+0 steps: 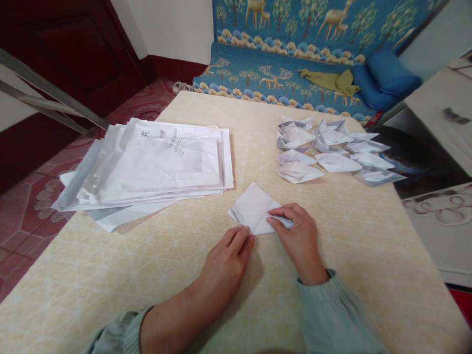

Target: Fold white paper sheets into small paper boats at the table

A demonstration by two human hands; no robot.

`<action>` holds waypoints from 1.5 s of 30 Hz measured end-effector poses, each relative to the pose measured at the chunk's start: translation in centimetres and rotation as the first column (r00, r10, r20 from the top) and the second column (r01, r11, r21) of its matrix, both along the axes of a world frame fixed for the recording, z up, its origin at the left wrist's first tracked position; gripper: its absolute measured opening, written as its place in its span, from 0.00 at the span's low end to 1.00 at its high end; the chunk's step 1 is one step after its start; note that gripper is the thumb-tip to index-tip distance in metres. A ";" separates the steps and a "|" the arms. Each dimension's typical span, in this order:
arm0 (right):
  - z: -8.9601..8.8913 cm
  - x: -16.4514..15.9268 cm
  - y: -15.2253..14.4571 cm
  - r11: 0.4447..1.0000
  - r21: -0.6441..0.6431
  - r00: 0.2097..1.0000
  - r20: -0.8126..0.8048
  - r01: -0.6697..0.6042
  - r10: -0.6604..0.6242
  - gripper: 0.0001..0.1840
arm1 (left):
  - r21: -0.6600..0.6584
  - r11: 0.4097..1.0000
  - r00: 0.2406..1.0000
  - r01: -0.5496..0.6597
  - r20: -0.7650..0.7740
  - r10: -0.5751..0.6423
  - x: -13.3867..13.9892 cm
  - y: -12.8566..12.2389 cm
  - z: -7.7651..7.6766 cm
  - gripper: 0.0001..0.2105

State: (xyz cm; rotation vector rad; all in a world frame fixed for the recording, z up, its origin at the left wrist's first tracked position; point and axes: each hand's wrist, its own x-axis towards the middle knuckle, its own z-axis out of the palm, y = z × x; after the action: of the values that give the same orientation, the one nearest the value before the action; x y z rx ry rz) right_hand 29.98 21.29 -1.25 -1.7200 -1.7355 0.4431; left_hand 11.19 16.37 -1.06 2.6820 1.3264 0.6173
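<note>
With the right hand (298, 238), pinching the right-side flap of the folded paper (253, 204) between thumb and fingertips. Nearly closed at the tips, palm down, wrist in from the lower right. With the left hand (229, 255), touching the paper's bottom corner, fingers bent and bunched together. Can't tell if gripping the corner or only pressing on it; thumb contact unclear.

Paper: white, lying flat on the table (110, 270) between and just ahead of both hands. Pointed at the top, with a crease running up from the bottom corner toward the right, and a narrow dark-edged fold at the left corner.

On both forearms, pale green sleeves (335, 314) with gathered cuffs; pushed further up on the left.

Beyond the paper, to the left: a thick, uneven stack of paper sheets (169, 167), some with printed characters on top, close to the table's left edge. To the far right: white boat-like folded pieces (299, 172), packed in rows, touching or overlapping.

Past the far table edge: a blue patterned seat cover (254, 76) with deer and trees, a yellow-green cloth (328, 81) and a blue cushion (387, 78) on it. Far left: a dark red door (73, 54).
</note>
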 end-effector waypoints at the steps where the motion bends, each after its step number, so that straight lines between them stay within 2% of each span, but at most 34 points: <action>1: 0.0 0.0 0.0 1.000 -0.002 1.000 0.000 0.000 0.000 0.04 | 0.001 1.000 1.000 0.004 0.002 -0.004 0.0 0.0 0.0 0.13; 6: 0.0 0.0 0.0 1.000 -0.002 1.000 -0.006 0.002 -0.002 0.04 | -0.037 0.999 1.000 0.024 0.015 -0.024 -0.1 0.0 0.1 0.15; 13: -0.1 0.0 0.0 1.000 -0.001 1.000 0.000 -0.001 0.001 0.04 | -0.117 0.993 1.000 -0.009 -0.010 0.008 -0.1 0.1 0.4 0.18; 21: -0.3 0.0 0.1 1.000 0.011 1.000 0.014 -0.001 0.000 0.04 | -0.095 0.993 0.997 -0.073 -0.037 0.070 0.3 0.8 1.0 0.16; 27: -0.5 0.0 0.1 0.999 0.033 1.000 0.015 0.005 -0.006 0.04 | -0.060 0.996 0.995 -0.067 -0.080 0.062 0.6 1.6 1.0 0.12; 30: -0.5 0.0 0.1 0.999 0.052 1.000 0.030 0.004 -0.006 0.05 | -0.006 1.000 0.999 -0.023 -0.038 0.023 0.7 1.8 0.7 0.10; 33: -0.3 -0.2 0.4 0.998 0.055 0.996 0.085 0.013 -0.018 0.06 | 0.079 0.994 0.996 0.081 0.023 -0.083 0.9 2.0 0.1 0.10; 36: 0.2 -0.5 0.9 0.997 0.030 0.979 0.189 0.070 -0.075 0.04 | 0.067 0.987 0.988 0.148 0.041 -0.151 0.9 2.3 -0.6 0.10; 39: 0.7 -0.8 1.7 0.985 -0.060 0.945 0.296 0.160 -0.136 0.05 | 0.064 0.983 0.983 0.172 0.051 -0.176 0.8 2.4 -1.0 0.11; 42: 0.9 -0.7 2.6 0.967 -0.153 0.930 0.339 0.206 -0.144 0.07 | 0.076 0.983 0.984 0.169 0.040 -0.173 0.8 2.3 -1.1 0.12; 45: 1.1 -0.4 3.3 0.964 -0.145 0.926 0.342 0.221 -0.161 0.08 | 0.064 0.986 0.987 0.155 0.028 -0.157 0.8 2.2 -1.1 0.11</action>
State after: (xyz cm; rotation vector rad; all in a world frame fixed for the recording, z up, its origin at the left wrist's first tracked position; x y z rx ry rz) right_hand 29.58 24.63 -0.15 -2.1747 -1.7693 0.2410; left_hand 11.95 18.55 -2.12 2.7775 1.0937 0.6915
